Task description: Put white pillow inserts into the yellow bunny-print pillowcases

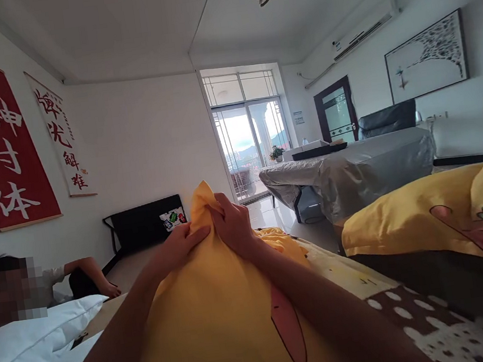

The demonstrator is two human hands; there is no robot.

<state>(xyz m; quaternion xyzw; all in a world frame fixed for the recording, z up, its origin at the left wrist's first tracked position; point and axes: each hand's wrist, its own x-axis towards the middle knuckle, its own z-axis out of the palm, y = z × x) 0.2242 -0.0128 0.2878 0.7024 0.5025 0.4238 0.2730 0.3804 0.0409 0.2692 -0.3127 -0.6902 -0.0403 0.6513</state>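
Observation:
A yellow pillowcase (206, 322) with a pink printed shape stretches from the bottom of the view up to both hands. My left hand (186, 241) is closed on its gathered far end, with the thumb pressed against the cloth. On the right side of the same end, my right hand (234, 220) grips the fabric with bent fingers. A peak of cloth sticks up between the two hands. Whether a pillow is inside cannot be told.
White pillows (28, 351) lie at the left, near another person's arm (86, 269). Yellow printed pillows (401, 213) sit at the right. Patterned bedding (418, 306) spreads below them. Farther back stands a plastic-covered table (356, 172); a black chair (144, 223) is by the wall.

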